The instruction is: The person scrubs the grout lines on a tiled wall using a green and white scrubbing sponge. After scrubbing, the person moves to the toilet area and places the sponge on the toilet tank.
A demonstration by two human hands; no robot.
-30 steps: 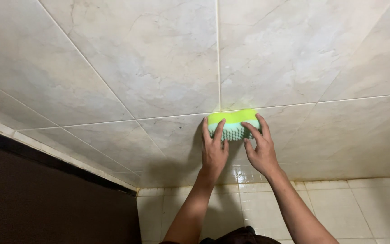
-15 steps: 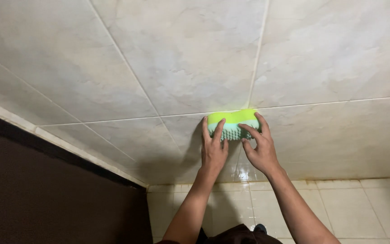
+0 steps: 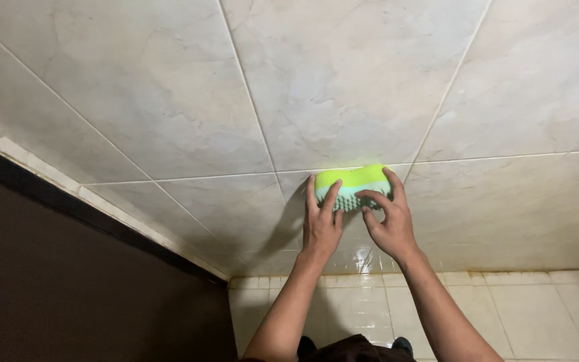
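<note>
Brush: I see one lime-green scrub brush (image 3: 352, 186) with pale teal bristles, pressed against the wall tiles.
Left hand (image 3: 321, 224): my left grip clasps the brush's left end, fingers up over its edge.
Right hand (image 3: 388, 223): my right grip wraps the brush's right end, thumb by the bristles.
Wall tiles (image 3: 343, 80): large, cream, marbled, with thin grout lines.
Floor tiles (image 3: 524, 315): smaller, glossy, pale.
Dark panel (image 3: 68, 295): left side, bordered by a pale strip.
</note>
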